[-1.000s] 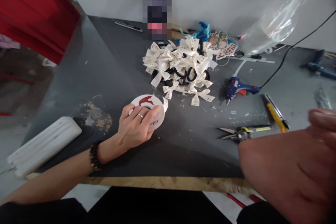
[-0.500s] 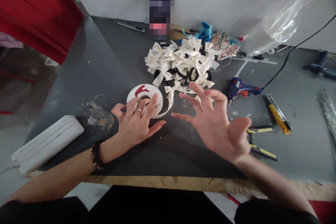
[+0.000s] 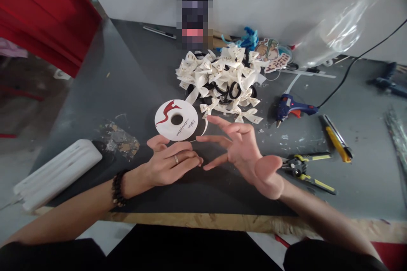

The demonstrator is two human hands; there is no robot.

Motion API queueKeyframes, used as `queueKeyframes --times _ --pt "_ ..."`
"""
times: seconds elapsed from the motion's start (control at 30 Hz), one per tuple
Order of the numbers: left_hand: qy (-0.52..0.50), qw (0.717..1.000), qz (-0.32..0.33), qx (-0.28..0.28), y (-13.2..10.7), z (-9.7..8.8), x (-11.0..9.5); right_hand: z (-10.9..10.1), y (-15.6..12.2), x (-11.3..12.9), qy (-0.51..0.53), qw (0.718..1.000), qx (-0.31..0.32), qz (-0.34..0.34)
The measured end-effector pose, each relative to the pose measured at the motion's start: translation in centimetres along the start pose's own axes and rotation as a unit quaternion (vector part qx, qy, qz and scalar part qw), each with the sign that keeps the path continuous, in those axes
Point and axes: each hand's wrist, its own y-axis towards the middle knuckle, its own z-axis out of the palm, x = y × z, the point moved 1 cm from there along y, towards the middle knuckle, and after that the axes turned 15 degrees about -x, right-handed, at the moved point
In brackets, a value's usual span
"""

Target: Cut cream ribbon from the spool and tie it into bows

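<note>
A white ribbon spool (image 3: 163, 125) with a red swirl and dark lettering lies flat on the grey table. A loose end of pale ribbon (image 3: 205, 128) curves around its right side. Just below the spool is my left hand (image 3: 171, 164), its fingers curled and pressed together; whatever they may hold is hidden. My right hand (image 3: 246, 152) faces it with palm up and fingers spread, the fingertips close to the ribbon end and to my left fingertips. Beyond them lies a pile of cream ribbon bows (image 3: 219, 70) with black hair ties among them.
To the right are a blue glue gun (image 3: 294, 108) with its cord, a yellow utility knife (image 3: 337, 139) and wire strippers (image 3: 302, 168). A white plastic device (image 3: 62, 173) sits at the left edge. Clear plastic wrap (image 3: 337, 36) and blue pipe cleaners (image 3: 248, 39) are at the back.
My left hand has come off the spool, moving down towards me, and its fingers have curled together. My right hand has shifted left and slightly down, still spread, uncovering more of the wire strippers.
</note>
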Motion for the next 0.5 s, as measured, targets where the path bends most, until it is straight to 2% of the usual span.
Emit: queueKeyframes --times 0.1,0.13,0.2,0.33,0.4,0.43,0.5 --pt "0.0 1.0 0.003 -0.017 0.2 -0.6 0.2 -0.9 0.3 0.1 -0.028 0.991 -0.13 -0.024" --pt "-0.004 1.0 0.017 -0.012 0.4 -0.7 0.2 -1.2 0.4 0.0 -0.073 0.982 -0.172 -0.034" --pt "-0.035 0.998 0.05 -0.002 0.7 -0.9 0.1 -1.8 0.9 -0.4 -0.194 0.956 -0.211 -0.061" --pt "-0.127 0.991 0.046 -0.007 1.5 -1.0 0.2 -1.8 1.8 -1.3 -0.384 0.885 -0.182 -0.192" --pt "-0.119 0.992 0.026 -0.013 1.8 -1.1 0.3 -1.7 1.9 -1.3 -0.44 0.848 -0.165 -0.244" --pt "-0.102 0.994 0.014 -0.029 1.8 -1.2 0.4 -1.7 1.9 -1.2 -0.451 0.84 -0.159 -0.256" --pt "-0.064 0.994 -0.028 -0.08 1.7 -1.3 0.6 -2.1 1.6 -0.6 -0.436 0.841 -0.175 -0.268"
